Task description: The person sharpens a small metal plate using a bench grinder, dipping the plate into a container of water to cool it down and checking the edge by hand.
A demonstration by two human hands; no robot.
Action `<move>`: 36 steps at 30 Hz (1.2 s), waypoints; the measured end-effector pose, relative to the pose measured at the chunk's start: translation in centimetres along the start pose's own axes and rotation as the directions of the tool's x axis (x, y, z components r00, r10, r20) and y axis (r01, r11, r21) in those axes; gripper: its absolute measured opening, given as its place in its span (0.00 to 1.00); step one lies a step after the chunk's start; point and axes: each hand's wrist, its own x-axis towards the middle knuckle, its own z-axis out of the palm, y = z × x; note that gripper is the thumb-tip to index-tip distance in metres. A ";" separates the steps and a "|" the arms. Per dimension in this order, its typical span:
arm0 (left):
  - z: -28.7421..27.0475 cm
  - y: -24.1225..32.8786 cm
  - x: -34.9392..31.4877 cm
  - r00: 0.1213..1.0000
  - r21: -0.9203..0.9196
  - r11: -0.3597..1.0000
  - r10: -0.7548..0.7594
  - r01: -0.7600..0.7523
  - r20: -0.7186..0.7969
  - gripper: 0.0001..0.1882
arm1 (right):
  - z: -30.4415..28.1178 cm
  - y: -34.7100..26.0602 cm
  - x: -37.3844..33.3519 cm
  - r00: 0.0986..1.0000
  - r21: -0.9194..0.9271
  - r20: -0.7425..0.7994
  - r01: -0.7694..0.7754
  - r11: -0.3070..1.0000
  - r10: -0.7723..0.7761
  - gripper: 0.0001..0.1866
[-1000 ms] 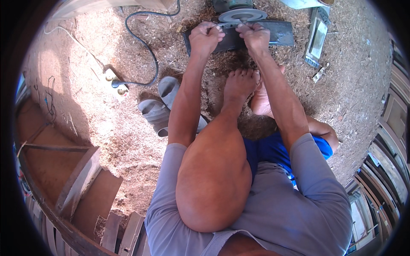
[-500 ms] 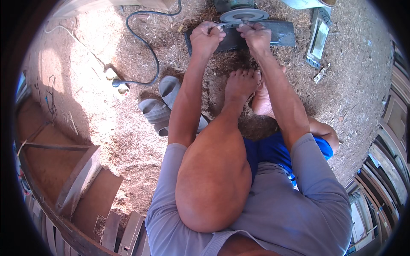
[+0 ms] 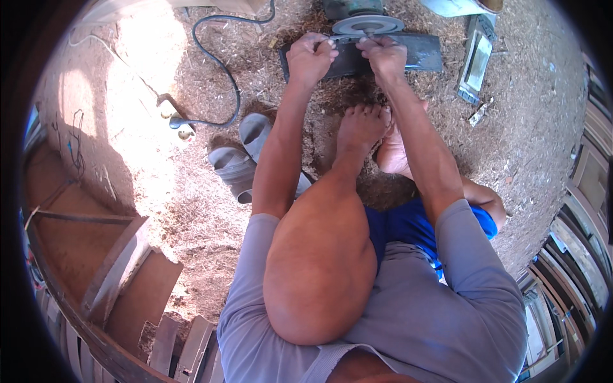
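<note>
A grey grinding disc sits on the shaft of a green motor at the far middle. In front of it lies a dark, slightly curved plate. My left hand and my right hand are closed in pinches just before the disc's near edge. Between their fingertips runs a thin, narrow metal strip, close under the disc. I cannot tell whether it touches the disc, and its ends are hidden by my fingers.
Left of my arm, grey sandals lie on the shaving-covered ground. A dark cable runs to a socket block. A metal hand tool lies at the right. Wooden boards stand at lower left, stacked pieces at right.
</note>
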 end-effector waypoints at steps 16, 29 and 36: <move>1.8 1.0 0.1 0.997 0.251 0.966 0.072 -0.061 -0.037 0.08 | -1.7 0.0 0.3 1.000 0.075 0.013 -0.010 0.997 0.009 0.09; 1.8 1.0 -0.2 0.997 0.034 0.999 0.009 -0.006 -0.074 0.07 | -1.2 0.1 0.4 1.000 0.101 -0.011 -0.011 0.995 0.012 0.08; 1.1 0.5 -0.1 0.998 -0.023 1.000 0.001 -0.003 -0.065 0.07 | -0.5 0.8 0.8 0.999 0.042 -0.033 0.006 0.999 -0.005 0.08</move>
